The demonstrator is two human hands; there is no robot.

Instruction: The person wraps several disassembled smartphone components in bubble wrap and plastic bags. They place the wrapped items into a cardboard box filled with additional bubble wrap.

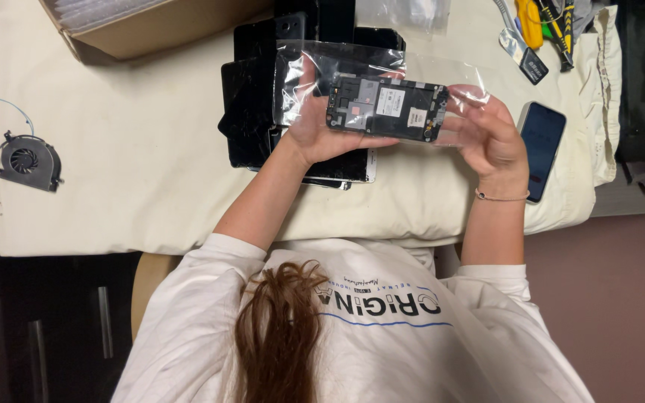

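1. Far left of the table (151, 186), which is covered in cream cloth: a small black cooling fan (30, 160) with a thin pale wire, well apart from the hands.
2. Top left: an open brown cardboard box (151, 26), with clear wrapping visible inside it. No label shows on the side in view.
3. Centre: a stack of black phone panels (251, 104) lies on the cloth under and behind the hands.
4. Left hand (322, 138): the palm is under the phone frame (386, 110), with the fingers curled round its near end and closed on it. The frame is held above the stack, level, with its open inner side up.
5. The frame carries two small white rectangular stickers on dark parts, with grey metal shields alongside.
6. A clear plastic bag (382, 63) is around or behind the frame; I cannot tell whether the frame is partly inside it.
7. Right hand (490, 138): the fingers pinch the frame's other end together with the bag film. A thin bracelet (502, 197) is on the wrist.
8. Judgement: grip by the edges only, keep fingertips off the bare circuitry, and hold the film taut so it does not snag on corners.
9. Right: a dark smartphone (543, 145) lies flat, just beside the right hand.
10. Top right: yellow-handled tools (543, 22).
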